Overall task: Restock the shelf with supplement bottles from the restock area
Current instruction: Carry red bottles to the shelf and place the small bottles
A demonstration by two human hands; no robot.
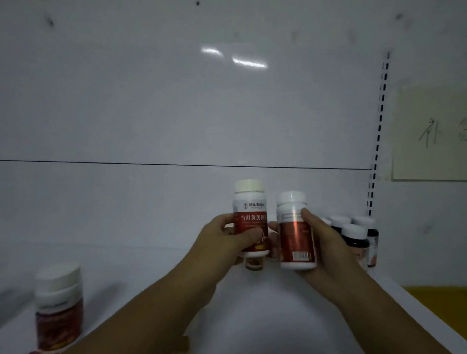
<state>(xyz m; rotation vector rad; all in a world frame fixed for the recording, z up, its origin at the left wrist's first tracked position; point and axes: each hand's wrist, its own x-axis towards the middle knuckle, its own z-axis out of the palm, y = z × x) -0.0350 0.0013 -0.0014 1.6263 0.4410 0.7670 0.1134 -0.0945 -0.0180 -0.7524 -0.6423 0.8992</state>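
Observation:
My left hand point(224, 238) holds a white supplement bottle with a red label point(250, 216), upright, label facing me. My right hand point(322, 242) holds a second white bottle with a red label point(295, 233), its barcode side toward me. Both bottles hover side by side above the white shelf board point(258, 308), near its back wall. A small amber object point(254, 264) shows just below the left bottle. Another red-labelled bottle point(58, 307) stands blurred at the shelf's front left. Several dark bottles with white caps point(355, 238) cluster at the right, partly hidden by my right hand.
The white back panel point(172, 112) rises behind the shelf. A slotted upright point(379, 134) marks its right end. Beyond it hangs a paper note with handwriting point(434, 135). A yellow surface point(448, 304) lies at the lower right.

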